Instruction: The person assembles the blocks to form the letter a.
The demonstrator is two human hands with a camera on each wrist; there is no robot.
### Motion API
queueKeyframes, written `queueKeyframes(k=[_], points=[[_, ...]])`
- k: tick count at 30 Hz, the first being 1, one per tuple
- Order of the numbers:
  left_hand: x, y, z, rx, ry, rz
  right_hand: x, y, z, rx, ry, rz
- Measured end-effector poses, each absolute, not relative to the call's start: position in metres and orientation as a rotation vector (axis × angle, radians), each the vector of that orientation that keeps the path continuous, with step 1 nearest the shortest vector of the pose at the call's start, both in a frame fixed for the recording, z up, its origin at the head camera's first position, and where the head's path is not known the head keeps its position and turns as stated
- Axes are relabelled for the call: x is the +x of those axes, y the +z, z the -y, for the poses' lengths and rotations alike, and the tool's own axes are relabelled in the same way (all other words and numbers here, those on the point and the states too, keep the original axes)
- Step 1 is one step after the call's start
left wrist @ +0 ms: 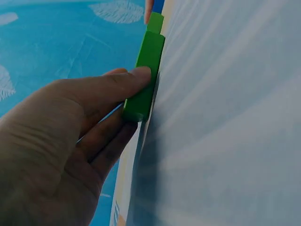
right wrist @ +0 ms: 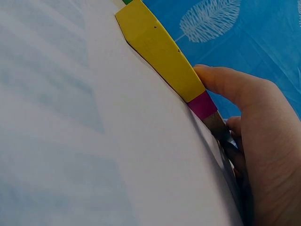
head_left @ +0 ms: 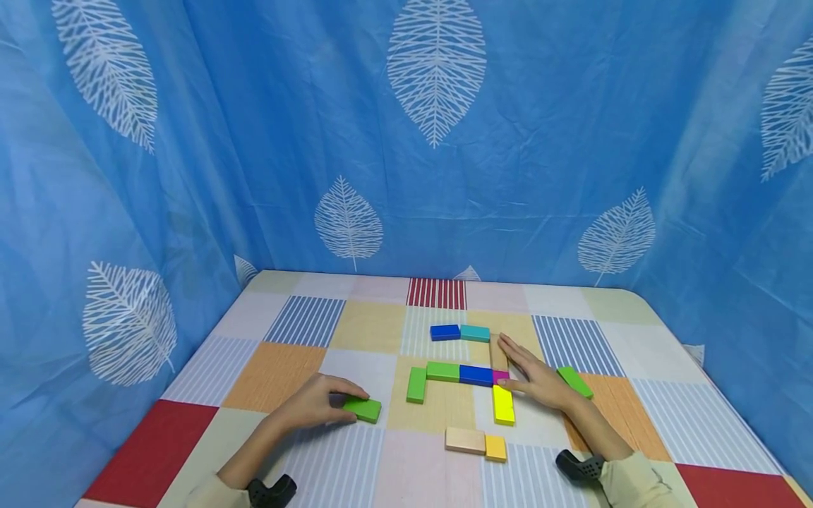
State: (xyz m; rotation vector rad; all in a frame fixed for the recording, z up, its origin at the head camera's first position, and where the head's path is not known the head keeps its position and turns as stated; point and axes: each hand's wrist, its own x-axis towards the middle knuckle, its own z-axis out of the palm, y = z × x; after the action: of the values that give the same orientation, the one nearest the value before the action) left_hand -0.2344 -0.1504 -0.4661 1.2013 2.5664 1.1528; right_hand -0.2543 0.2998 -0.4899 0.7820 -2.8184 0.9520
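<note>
My left hand [head_left: 320, 402] pinches a green block [head_left: 365, 410] between thumb and fingers, low over the left part of the table. In the left wrist view the thumb lies on that block's side. My right hand [head_left: 540, 381] rests along the right of a block arrangement, its fingers fairly straight. Its fingertips touch a plain wooden block [head_left: 498, 351]; the thumb lies by a small magenta block [head_left: 500, 377] and the end of a yellow block [right wrist: 162, 54]. Left of the magenta block run a blue block [head_left: 476, 375], a green block [head_left: 442, 371] and an upright-lying green block [head_left: 416, 385].
A blue block [head_left: 445, 332] and a teal block [head_left: 475, 333] lie end to end at the back. Nearer me are a wooden block [head_left: 465, 440] and an orange-yellow block [head_left: 495, 448]. Another green block [head_left: 574, 382] lies beyond my right wrist. Blue curtains [head_left: 406, 212] surround the table.
</note>
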Motion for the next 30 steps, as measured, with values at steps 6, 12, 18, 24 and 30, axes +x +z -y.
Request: queueKeyframes(k=[6,12,18,24,30], points=[[-0.228,-0.463,0.125,1.362,1.200,-2.499,-0.254,-0.490,-0.299,0.779,0.944,2.817],[-0.219,-0.457,0.092,1.422,1.191,-2.496,-0.255,-0.489,-0.299,0.777,0.945,2.823],[-0.219,-0.458,0.071,1.488,1.065,-2.512,-0.254,-0.490,-0.298,0.768,0.948,2.826],[-0.222,-0.460,0.060,1.588,0.921,-2.531,-0.255,-0.492,-0.298,0.765,0.931,2.831],[-0.224,-0.462,0.053,1.613,0.909,-2.509,-0.255,-0.490,-0.298,0.764,0.931,2.825]])
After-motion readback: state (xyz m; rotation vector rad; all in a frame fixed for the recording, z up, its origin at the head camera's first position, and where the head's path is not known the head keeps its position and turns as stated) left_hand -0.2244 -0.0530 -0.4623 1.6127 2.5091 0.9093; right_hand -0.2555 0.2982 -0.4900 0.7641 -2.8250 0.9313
